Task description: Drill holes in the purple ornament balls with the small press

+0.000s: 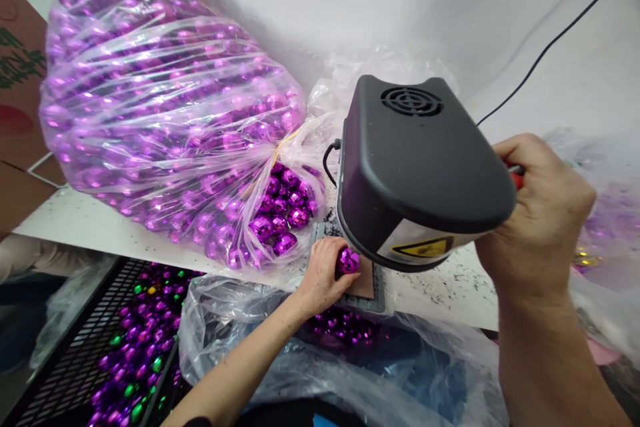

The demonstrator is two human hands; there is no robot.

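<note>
My left hand [325,273] is closed around a shiny purple faceted ball [349,260], just above the grey base plate [377,300] of a machine. A brown pad [363,283] lies on that plate beside my fingers. Over it stands the machine's black housing [420,160], with a round vent on top and a yellow warning label [423,248]. My right hand [540,207] is wrapped round a handle at the housing's right side; a bit of red and black shows between the fingers. The underside of the housing is hidden from view.
A big clear bag of purple balls [165,107] leans at the left, with loose purple balls [280,210] at its mouth. Below are a black crate [65,353] of coloured balls and an open plastic bag [425,360]. A black cable [550,47] runs up the right. Dark scraps litter the white table [450,283].
</note>
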